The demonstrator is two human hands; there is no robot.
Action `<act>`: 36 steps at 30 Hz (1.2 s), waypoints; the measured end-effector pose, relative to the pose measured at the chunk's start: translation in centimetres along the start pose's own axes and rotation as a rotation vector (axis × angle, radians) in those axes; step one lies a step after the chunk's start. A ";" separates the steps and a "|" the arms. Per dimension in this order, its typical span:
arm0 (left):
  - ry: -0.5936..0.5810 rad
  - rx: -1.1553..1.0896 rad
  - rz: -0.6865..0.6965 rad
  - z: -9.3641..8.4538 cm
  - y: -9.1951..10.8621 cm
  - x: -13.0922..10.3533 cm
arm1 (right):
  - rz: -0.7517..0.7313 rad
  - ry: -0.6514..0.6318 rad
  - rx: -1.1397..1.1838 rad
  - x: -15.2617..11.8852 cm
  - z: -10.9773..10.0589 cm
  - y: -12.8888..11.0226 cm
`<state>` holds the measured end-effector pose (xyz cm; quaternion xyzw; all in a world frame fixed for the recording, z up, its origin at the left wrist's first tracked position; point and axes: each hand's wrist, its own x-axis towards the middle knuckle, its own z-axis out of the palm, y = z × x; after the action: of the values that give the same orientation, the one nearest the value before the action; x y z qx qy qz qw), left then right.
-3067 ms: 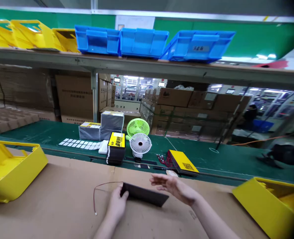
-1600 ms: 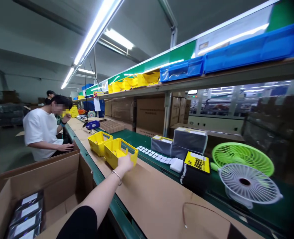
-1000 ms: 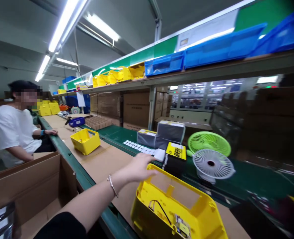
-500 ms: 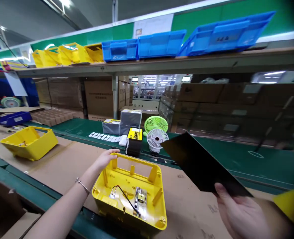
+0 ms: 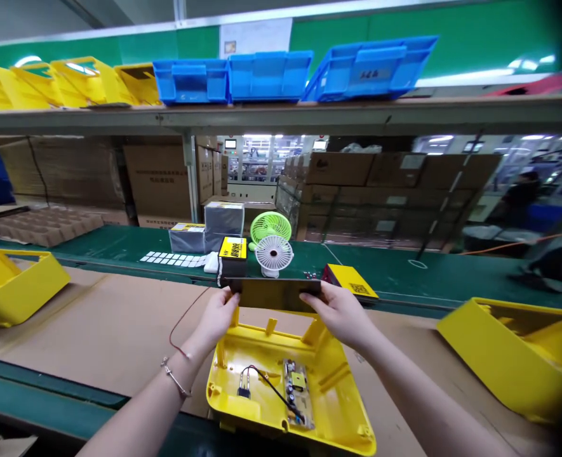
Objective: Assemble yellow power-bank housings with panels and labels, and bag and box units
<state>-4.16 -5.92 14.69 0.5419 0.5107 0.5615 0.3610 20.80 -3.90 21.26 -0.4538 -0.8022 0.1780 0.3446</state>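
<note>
My left hand (image 5: pixel 220 318) and my right hand (image 5: pixel 343 312) each grip one end of a dark flat panel (image 5: pixel 275 295). Both thumbs press on its near face. The panel is held level across the far wall of an open yellow plastic housing (image 5: pixel 331 374), which has a window-like gap in that wall. Inside the housing are a small circuit board (image 5: pixel 304 397), a black wire (image 5: pixel 274 385) and a small black connector (image 5: pixel 244 393). A thin reddish wire (image 5: pixel 171 327) loops out beside my left hand. Whether the panel touches the housing I cannot tell.
More yellow housings stand at left (image 5: pixel 28 292) and right (image 5: pixel 509 362) on the cardboard-covered bench. Behind are a white fan (image 5: pixel 274 254), a green fan (image 5: pixel 281 223), a black-and-yellow box (image 5: pixel 233 257) and a yellow-topped box (image 5: pixel 354 280). Blue bins (image 5: pixel 268 79) line the shelf above.
The panel has moved left, from beside the housing to over its far wall. My left hand has left the housing rim and now grips the panel too. The view has turned right.
</note>
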 end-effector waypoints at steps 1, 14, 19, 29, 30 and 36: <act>0.002 0.017 0.026 0.2 0.1 -0.1 | -0.005 -0.013 0.004 0.1 -0.2 0.1; -0.016 0.275 0.247 1.3 0.5 -0.9 | -0.128 0.095 -0.435 -0.7 -0.9 1.0; -0.016 0.264 0.253 2.5 0.4 -1.1 | -0.431 0.025 -0.823 -1.3 2.9 -0.8; -0.047 0.230 0.183 2.5 0.3 -1.2 | -0.205 -0.353 -0.785 0.5 2.2 -0.3; -0.047 0.229 0.178 2.6 0.3 -1.3 | -0.193 -0.335 -0.794 0.6 2.1 -0.4; -0.045 0.285 0.191 2.2 0.6 -1.2 | -0.193 -0.260 -0.793 0.0 2.8 -1.0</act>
<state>-1.71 -6.83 14.69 0.6462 0.5231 0.5028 0.2367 18.19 -4.36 19.94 -0.4479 -0.8841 -0.1217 0.0545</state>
